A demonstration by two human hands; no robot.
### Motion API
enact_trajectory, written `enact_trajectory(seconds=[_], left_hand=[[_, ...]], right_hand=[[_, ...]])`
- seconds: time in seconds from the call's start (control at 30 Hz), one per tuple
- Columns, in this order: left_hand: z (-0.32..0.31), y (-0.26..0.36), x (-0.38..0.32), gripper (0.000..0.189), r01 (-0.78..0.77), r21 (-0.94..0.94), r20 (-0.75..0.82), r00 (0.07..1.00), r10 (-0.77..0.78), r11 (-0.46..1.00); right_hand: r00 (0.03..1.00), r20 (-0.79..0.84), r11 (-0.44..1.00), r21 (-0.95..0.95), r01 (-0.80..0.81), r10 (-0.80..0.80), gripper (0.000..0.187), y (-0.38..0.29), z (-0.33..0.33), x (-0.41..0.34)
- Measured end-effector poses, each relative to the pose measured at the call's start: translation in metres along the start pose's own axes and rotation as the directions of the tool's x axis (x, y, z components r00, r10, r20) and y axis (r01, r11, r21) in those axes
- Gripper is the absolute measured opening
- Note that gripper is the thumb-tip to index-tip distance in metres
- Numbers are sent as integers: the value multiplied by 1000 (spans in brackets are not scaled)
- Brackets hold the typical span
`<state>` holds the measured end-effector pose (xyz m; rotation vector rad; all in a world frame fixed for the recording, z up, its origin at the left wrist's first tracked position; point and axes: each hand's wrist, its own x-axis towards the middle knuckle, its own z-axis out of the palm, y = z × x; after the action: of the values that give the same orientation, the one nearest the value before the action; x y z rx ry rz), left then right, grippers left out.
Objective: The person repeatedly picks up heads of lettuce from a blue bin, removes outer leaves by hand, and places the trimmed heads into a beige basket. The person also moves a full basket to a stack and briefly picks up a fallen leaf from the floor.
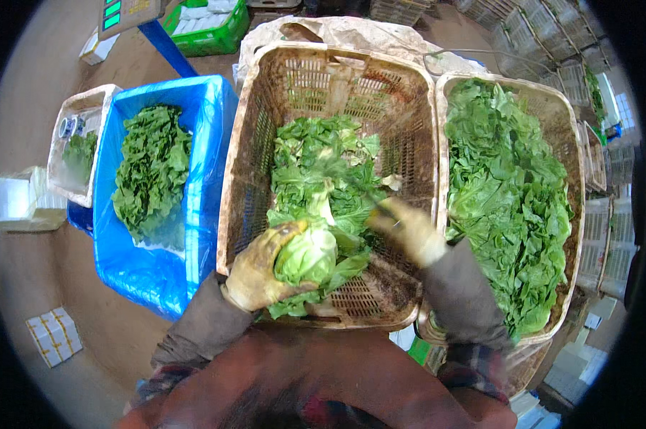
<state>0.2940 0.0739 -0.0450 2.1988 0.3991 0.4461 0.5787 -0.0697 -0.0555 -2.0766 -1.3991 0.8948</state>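
My left hand (261, 268), in a stained work glove, grips a head of lettuce (308, 254) over the near end of a dirty plastic crate (435, 134). Loose green leaves (323, 128) lie in the bottom of this crate. My right hand (408, 228), gloved too and blurred, is at the crate's right side, closed on a dark, thin tool, perhaps a knife (363, 190); its outline is smeared by motion. The tool extends up and left over the loose leaves, apart from the lettuce head.
At right stands a crate full of leafy lettuce (508, 204). A blue-lined bin (194, 187) at left holds more leaves (154, 171). Beyond it are a smaller white crate (54, 155), a scale display (124, 16) on a blue post and a green crate (215, 43).
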Motion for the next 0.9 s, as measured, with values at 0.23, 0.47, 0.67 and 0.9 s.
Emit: enact_trajectory(seconds=[0.23,0.47,0.67,0.9], left_hand=[[6,8,-4,100,388,-916,339,886,-317,104],[-11,-25,-9,68,573,-514,195,803,-563,638],[77,-40,-36,108,481,-636,218,862,-457,604],[19,-18,19,112,206,-912,159,975,-157,355]], right_hand=[[992,-127,925,379,27,23,43,-7,-18,-11],[954,294,116,947,-299,61,82,13,73,-70],[957,73,672,696,-251,281,52,1,57,-34],[993,-53,947,301,113,-102,88,-55,-7,24]])
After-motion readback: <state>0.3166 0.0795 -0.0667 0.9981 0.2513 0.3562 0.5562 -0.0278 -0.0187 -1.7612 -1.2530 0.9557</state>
